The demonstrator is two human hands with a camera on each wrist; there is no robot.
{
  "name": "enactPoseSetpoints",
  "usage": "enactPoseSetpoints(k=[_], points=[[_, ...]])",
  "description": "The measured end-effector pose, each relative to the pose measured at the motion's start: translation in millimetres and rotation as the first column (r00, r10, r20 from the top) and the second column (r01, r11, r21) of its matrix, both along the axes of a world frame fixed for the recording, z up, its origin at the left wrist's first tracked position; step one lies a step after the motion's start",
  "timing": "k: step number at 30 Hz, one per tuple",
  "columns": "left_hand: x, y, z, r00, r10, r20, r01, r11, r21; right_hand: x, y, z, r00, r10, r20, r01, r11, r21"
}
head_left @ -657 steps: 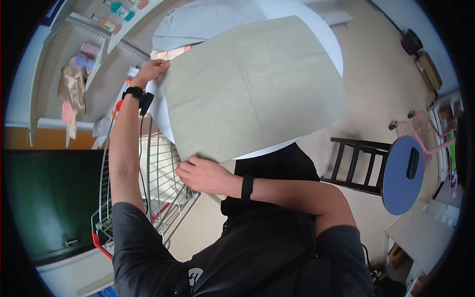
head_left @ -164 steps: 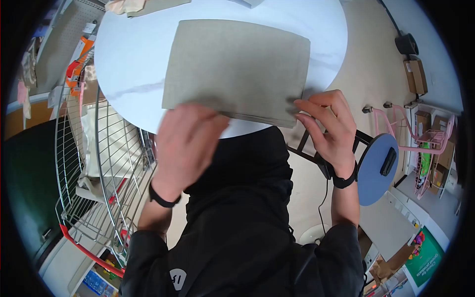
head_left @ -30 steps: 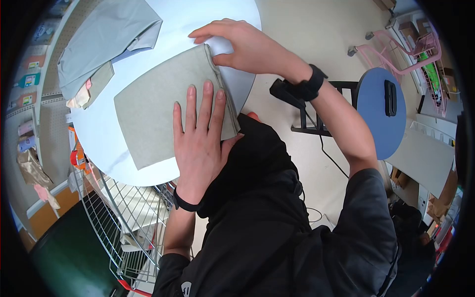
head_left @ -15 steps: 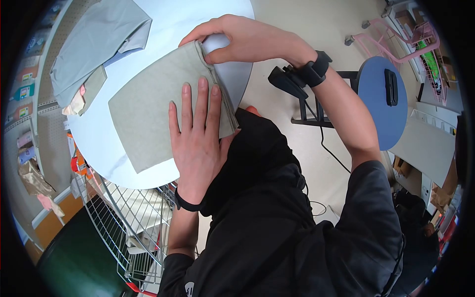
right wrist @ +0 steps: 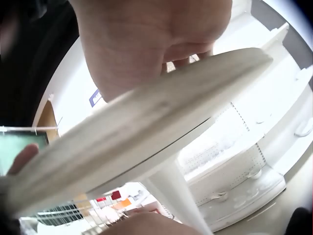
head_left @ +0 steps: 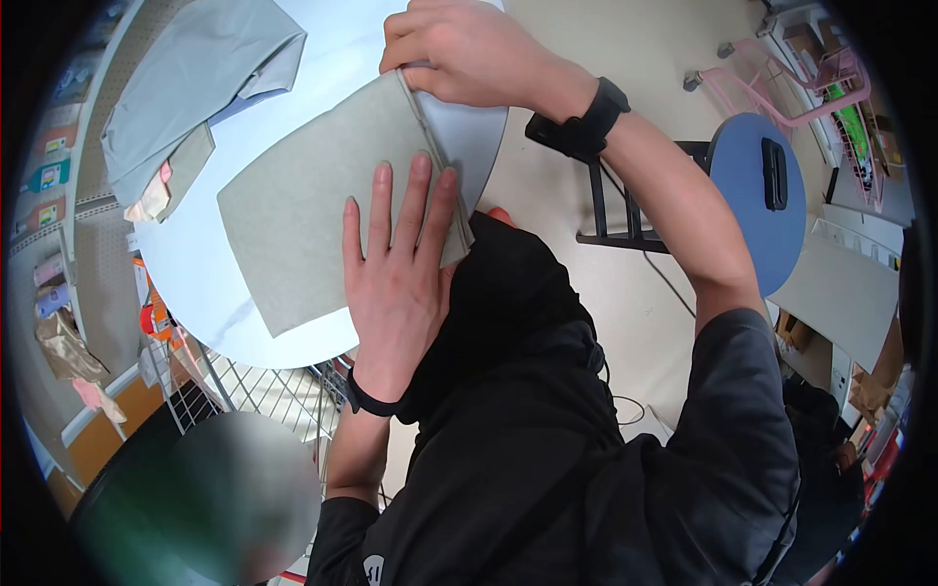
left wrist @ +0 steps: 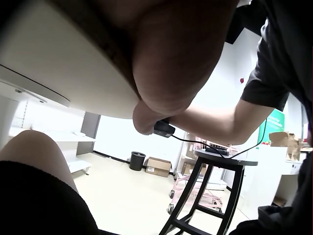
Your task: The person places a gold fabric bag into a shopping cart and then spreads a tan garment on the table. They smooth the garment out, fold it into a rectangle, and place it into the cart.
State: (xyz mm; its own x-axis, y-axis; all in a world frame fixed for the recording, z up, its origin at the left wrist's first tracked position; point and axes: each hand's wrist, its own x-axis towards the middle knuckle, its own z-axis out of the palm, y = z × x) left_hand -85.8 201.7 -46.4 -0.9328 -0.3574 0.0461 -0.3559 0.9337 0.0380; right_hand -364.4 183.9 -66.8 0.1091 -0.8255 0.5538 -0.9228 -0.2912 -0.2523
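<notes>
A folded grey-green cloth [head_left: 303, 210] lies on the round white table [head_left: 200, 303], its layered edge towards the body. My left hand [head_left: 401, 264] rests flat on the cloth near that edge, fingers straight and spread, with the thumb out of sight below the edge. At the far end of the layered edge, my right hand [head_left: 454, 54] pinches the corner between thumb and curled fingers. From below, the right wrist view shows the right hand [right wrist: 156, 39] above the table rim [right wrist: 146, 117]; the cloth is hidden there. The left wrist view has the left hand [left wrist: 176, 58] at the table's edge.
A light grey cloth [head_left: 200, 83] lies on the table's far left, beside a small pale pink piece [head_left: 151, 200]. A wire cart [head_left: 283, 396] stands at the left, partly behind a blurred round patch. At right is a blue-topped stool [head_left: 747, 234] holding a black object [head_left: 773, 174].
The cloth, spread wide at first, is now folded smaller. In the last half second my right hand has moved to the far corner and its fingers have closed there. My left hand stays flat.
</notes>
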Motion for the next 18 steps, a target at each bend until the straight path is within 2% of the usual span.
enactPoseSetpoints(k=[4,7,10,13,14,17,18], points=[[2.1,3.2,-2.0,1.0,-0.004,0.019,0.004,0.999,-0.04,-12.8,-0.7,9.1,0.945,0.075,-0.319,-0.101,0.993,-0.066],[2.8,3.3,-0.9,1.0,-0.006,-0.006,0.006,1.0,-0.007,-13.5,-2.0,15.1,0.873,0.084,-0.48,-0.099,0.995,-0.006],[3.3,-1.8,-0.2,0.998,-0.018,-0.061,0.02,0.999,0.029,-0.7,-0.1,21.9,0.932,0.029,-0.362,0.04,0.983,0.181],[-1.7,-5.2,3.1,0.995,-0.013,-0.095,0.021,0.996,0.086,-11.8,4.3,33.0,0.976,0.068,-0.205,-0.016,0.969,0.248],[-1.2,-6.8,2.5,0.994,-0.027,-0.102,0.033,0.998,0.058,-18.5,5.5,43.6,0.991,0.046,-0.128,0.008,0.92,0.392],[0.7,-9.1,11.7,0.992,-0.039,-0.117,0.056,0.988,0.145,-11.6,-5.0,62.3,0.998,0.049,-0.029,-0.043,0.98,0.194],[2.2,-12.7,18.6,0.983,-0.039,-0.177,0.08,0.97,0.229,4.2,-7.4,70.6,0.995,0.103,-0.014,-0.1,0.982,0.16]])
